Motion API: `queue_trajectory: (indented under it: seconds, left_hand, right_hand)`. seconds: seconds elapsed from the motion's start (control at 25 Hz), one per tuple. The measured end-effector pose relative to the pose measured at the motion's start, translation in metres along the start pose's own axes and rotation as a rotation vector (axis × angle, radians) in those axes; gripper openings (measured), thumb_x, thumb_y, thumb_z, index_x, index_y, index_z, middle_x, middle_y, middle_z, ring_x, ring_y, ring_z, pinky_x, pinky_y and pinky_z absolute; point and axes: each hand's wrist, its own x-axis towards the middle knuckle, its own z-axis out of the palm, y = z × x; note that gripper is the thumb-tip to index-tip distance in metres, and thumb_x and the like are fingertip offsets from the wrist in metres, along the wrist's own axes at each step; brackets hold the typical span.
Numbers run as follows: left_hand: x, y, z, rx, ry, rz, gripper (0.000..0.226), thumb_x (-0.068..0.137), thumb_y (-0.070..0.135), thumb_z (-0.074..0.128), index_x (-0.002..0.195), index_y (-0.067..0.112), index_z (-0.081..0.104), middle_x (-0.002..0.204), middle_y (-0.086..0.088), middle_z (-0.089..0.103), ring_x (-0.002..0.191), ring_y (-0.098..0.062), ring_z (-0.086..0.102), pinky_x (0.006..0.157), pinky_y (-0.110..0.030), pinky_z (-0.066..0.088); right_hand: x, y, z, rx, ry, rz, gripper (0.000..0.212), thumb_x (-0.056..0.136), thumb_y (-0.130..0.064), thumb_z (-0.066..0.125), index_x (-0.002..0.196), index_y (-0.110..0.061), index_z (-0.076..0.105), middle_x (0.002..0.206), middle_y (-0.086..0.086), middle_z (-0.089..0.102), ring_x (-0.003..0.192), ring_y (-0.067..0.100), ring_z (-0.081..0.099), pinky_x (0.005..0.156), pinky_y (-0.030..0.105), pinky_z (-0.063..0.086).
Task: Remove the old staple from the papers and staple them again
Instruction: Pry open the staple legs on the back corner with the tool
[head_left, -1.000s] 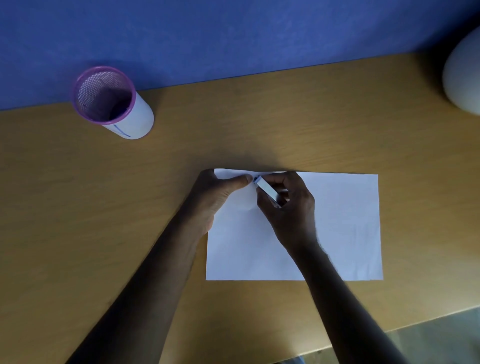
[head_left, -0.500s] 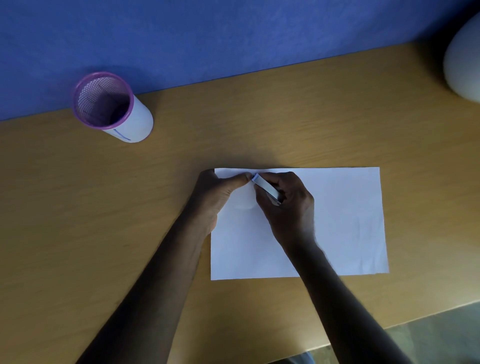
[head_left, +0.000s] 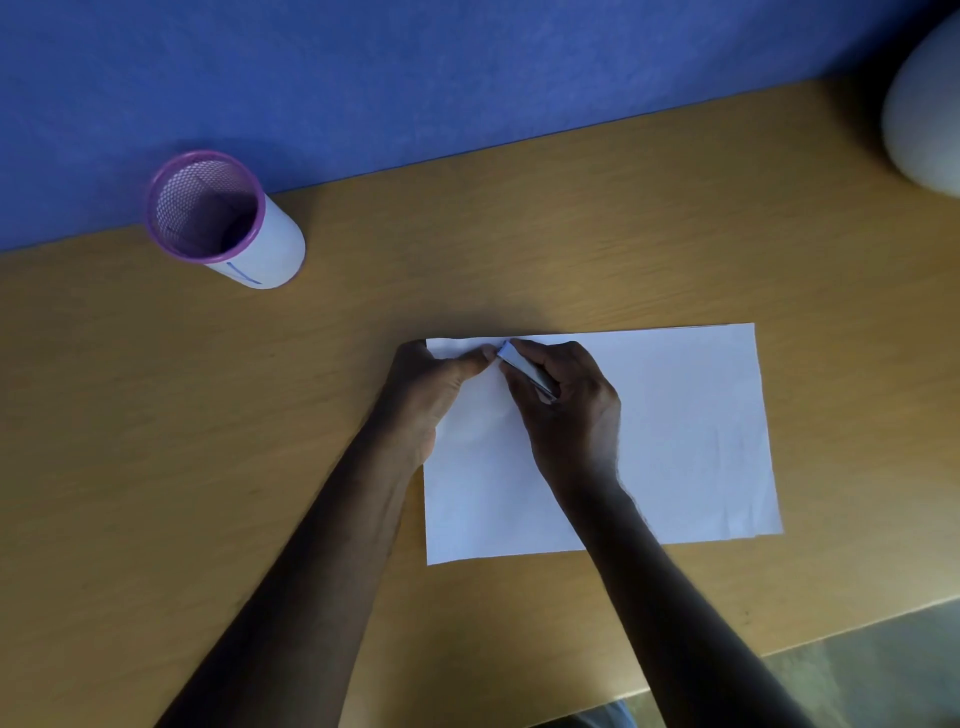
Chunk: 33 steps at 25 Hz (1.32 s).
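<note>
Your right hand (head_left: 566, 410) grips a small metal tool (head_left: 527, 371) at the papers' (head_left: 675, 441) top-left corner, your left hand (head_left: 434, 387) pinches that corner down, bare wooden bench (head_left: 519, 249) around, cup (head_left: 223, 221) far left, blue wall (head_left: 415, 67) behind.

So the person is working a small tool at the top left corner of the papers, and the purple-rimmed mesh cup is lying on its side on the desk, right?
Not quite. The head view shows the mesh cup standing upright on the desk, its open mouth facing up. The rest holds: the right hand holds a small tool at the papers' top left corner.
</note>
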Motion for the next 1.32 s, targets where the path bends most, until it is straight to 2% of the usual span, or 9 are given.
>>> queue_trajectory:
  seconds: [0.12, 0.24, 0.32, 0.4, 0.56, 0.72, 1.0, 1.12, 1.32]
  left_hand:
    - [0.003, -0.001, -0.001, 0.004, 0.011, -0.020, 0.032, 0.080, 0.018, 0.089, 0.105, 0.030, 0.074, 0.085, 0.032, 0.073, 0.086, 0.007, 0.069, 0.068, -0.007, 0.052]
    - [0.002, 0.002, -0.001, 0.024, -0.011, -0.031, 0.034, 0.080, 0.012, 0.088, 0.074, 0.042, 0.075, 0.068, 0.047, 0.065, 0.072, 0.026, 0.062, 0.056, 0.001, 0.045]
    - [0.002, 0.002, 0.000, 0.031, -0.019, -0.036, 0.033, 0.080, 0.013, 0.088, 0.072, 0.041, 0.073, 0.067, 0.049, 0.063, 0.070, 0.027, 0.061, 0.057, 0.000, 0.047]
    - [0.003, 0.002, 0.000, 0.037, -0.024, -0.027, 0.032, 0.081, 0.015, 0.088, 0.074, 0.043, 0.075, 0.069, 0.048, 0.064, 0.072, 0.025, 0.062, 0.058, -0.001, 0.048]
    - [0.003, 0.002, -0.001, 0.038, -0.021, -0.035, 0.020, 0.083, 0.016, 0.086, 0.087, 0.035, 0.082, 0.083, 0.029, 0.075, 0.086, 0.005, 0.071, 0.065, -0.006, 0.051]
    - [0.001, 0.007, -0.002, 0.031, -0.082, -0.030, 0.033, 0.087, 0.006, 0.078, 0.079, 0.037, 0.084, 0.083, 0.026, 0.079, 0.080, 0.009, 0.073, 0.063, -0.003, 0.050]
    - [0.001, 0.010, -0.001, 0.042, -0.092, -0.014, 0.027, 0.087, 0.006, 0.078, 0.088, 0.032, 0.084, 0.086, 0.024, 0.080, 0.082, 0.009, 0.073, 0.064, -0.004, 0.050]
    - [0.000, 0.009, 0.000, 0.047, -0.082, -0.018, 0.031, 0.088, 0.006, 0.077, 0.082, 0.036, 0.084, 0.087, 0.022, 0.081, 0.083, 0.008, 0.073, 0.066, -0.005, 0.051]
    - [-0.001, 0.010, -0.001, 0.037, -0.083, -0.048, 0.026, 0.089, 0.010, 0.076, 0.085, 0.033, 0.086, 0.092, 0.013, 0.083, 0.087, 0.000, 0.077, 0.068, -0.010, 0.054]
  right_hand:
    - [-0.002, 0.000, 0.004, -0.022, 0.013, 0.005, 0.026, 0.095, -0.027, 0.076, 0.119, -0.017, 0.077, 0.111, 0.000, 0.077, 0.099, 0.015, 0.072, 0.082, 0.023, 0.058]
    - [-0.001, 0.002, 0.006, -0.019, 0.017, 0.005, 0.026, 0.096, -0.028, 0.075, 0.119, -0.019, 0.077, 0.111, -0.001, 0.077, 0.099, 0.015, 0.072, 0.080, 0.026, 0.059]
    - [-0.001, 0.003, 0.006, -0.011, 0.020, 0.012, 0.026, 0.096, -0.030, 0.075, 0.119, -0.019, 0.077, 0.110, -0.002, 0.077, 0.098, 0.015, 0.072, 0.078, 0.027, 0.060]
    - [-0.001, 0.003, 0.007, -0.016, 0.024, 0.029, 0.026, 0.096, -0.033, 0.073, 0.118, -0.021, 0.077, 0.108, -0.003, 0.077, 0.096, 0.014, 0.072, 0.075, 0.027, 0.059]
    - [0.000, 0.003, 0.007, -0.023, 0.014, 0.090, 0.026, 0.097, -0.039, 0.071, 0.118, -0.026, 0.076, 0.105, -0.009, 0.076, 0.093, 0.011, 0.070, 0.070, 0.023, 0.053]
    - [0.003, 0.000, 0.006, -0.009, 0.001, 0.129, 0.025, 0.096, -0.044, 0.071, 0.118, -0.033, 0.075, 0.102, -0.012, 0.075, 0.092, 0.009, 0.070, 0.068, 0.026, 0.054]
    - [0.011, 0.001, 0.000, 0.110, -0.092, 0.278, 0.028, 0.092, -0.053, 0.068, 0.118, -0.042, 0.072, 0.113, -0.027, 0.074, 0.102, -0.009, 0.069, 0.084, 0.028, 0.058]
    - [0.015, 0.002, -0.002, 0.145, -0.136, 0.357, 0.029, 0.090, -0.059, 0.068, 0.116, -0.047, 0.072, 0.106, -0.040, 0.070, 0.098, -0.020, 0.064, 0.085, 0.025, 0.057]
    - [0.026, 0.004, -0.008, 0.286, -0.248, 0.466, 0.030, 0.080, -0.068, 0.068, 0.105, -0.054, 0.074, 0.098, -0.033, 0.076, 0.099, -0.006, 0.072, 0.093, 0.041, 0.060]
